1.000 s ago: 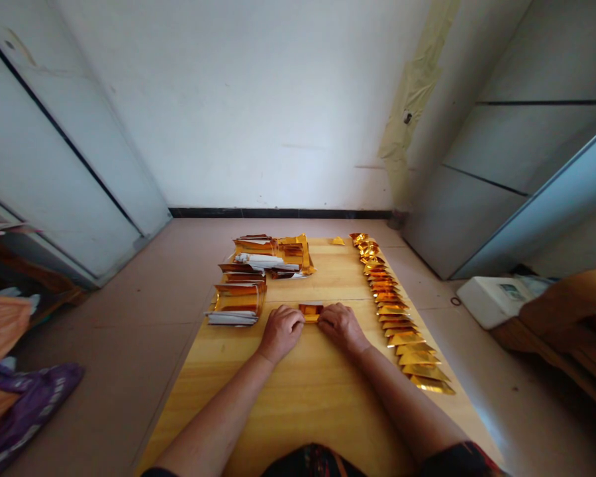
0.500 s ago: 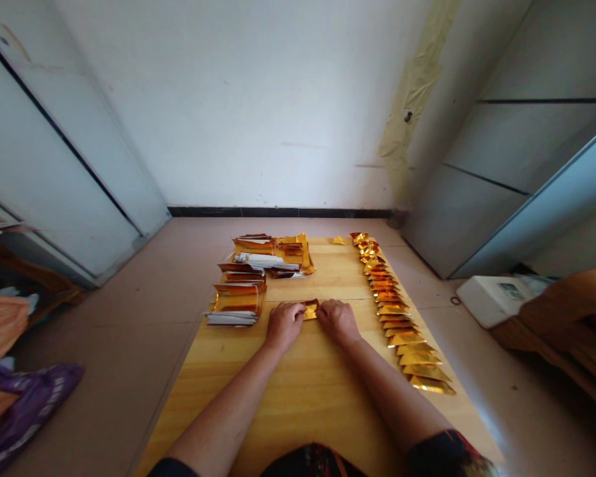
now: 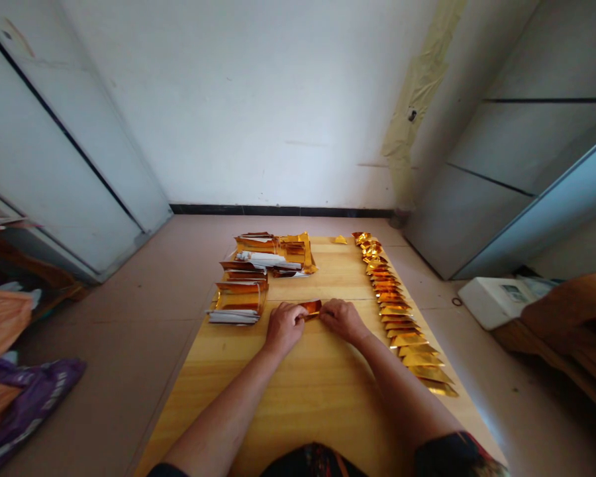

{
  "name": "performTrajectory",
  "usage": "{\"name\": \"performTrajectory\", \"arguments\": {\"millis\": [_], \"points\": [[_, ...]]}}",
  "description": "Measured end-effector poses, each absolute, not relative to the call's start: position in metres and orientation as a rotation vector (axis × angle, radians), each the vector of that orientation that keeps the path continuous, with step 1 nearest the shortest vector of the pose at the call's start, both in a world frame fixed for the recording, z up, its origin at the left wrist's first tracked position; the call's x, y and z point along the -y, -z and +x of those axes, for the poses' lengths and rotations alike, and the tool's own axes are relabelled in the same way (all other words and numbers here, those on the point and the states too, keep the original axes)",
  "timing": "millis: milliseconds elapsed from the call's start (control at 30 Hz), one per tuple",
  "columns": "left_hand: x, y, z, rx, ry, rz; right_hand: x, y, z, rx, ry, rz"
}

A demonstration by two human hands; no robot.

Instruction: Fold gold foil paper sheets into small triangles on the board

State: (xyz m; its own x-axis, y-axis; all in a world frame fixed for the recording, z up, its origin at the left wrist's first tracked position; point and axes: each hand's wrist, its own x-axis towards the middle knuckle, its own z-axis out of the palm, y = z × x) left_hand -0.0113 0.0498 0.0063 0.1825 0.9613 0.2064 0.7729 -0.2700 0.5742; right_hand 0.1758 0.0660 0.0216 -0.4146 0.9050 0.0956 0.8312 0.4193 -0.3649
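Note:
Between my two hands, near the middle of the wooden table (image 3: 298, 377), is a small sheet of gold foil paper (image 3: 312, 307). My left hand (image 3: 284, 326) pinches its left end, fingers closed. The right end is gripped by my right hand (image 3: 344, 320), also with fingers curled in. A dark fold shows along the sheet's upper part. To the left stand stacks of gold foil paper (image 3: 238, 295) with white backs. Along the right side runs a long row of folded gold foil pieces (image 3: 395, 311), overlapping each other.
More foil stacks (image 3: 293, 250) lie at the table's far left, and one small gold piece (image 3: 338, 239) sits at the far edge. A white box (image 3: 494, 301) rests at the right beside wooden furniture (image 3: 571, 298). A purple bag (image 3: 37, 397) is at the left.
The foil sheet between my hands has been folded or tilted, so its darker brown side shows more and the bright gold strip is narrower. Both hands stay in about the same place.

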Motion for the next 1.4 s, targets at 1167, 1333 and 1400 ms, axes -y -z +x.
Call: {"name": "performTrajectory", "arguments": {"millis": [1167, 1333, 1400], "points": [[-0.058, -0.008, -0.015, -1.757, -0.569, 2.291, -0.066, -0.037, 0.152, 2.394, -0.222, -1.962], [-0.058, -0.015, -0.008, -1.873, -0.426, 2.299, -0.067, -0.038, 0.149, 2.406, -0.197, -2.018], [-0.058, -0.017, -0.006, -1.901, -0.396, 2.292, -0.067, -0.038, 0.149, 2.407, -0.191, -2.028]]}}
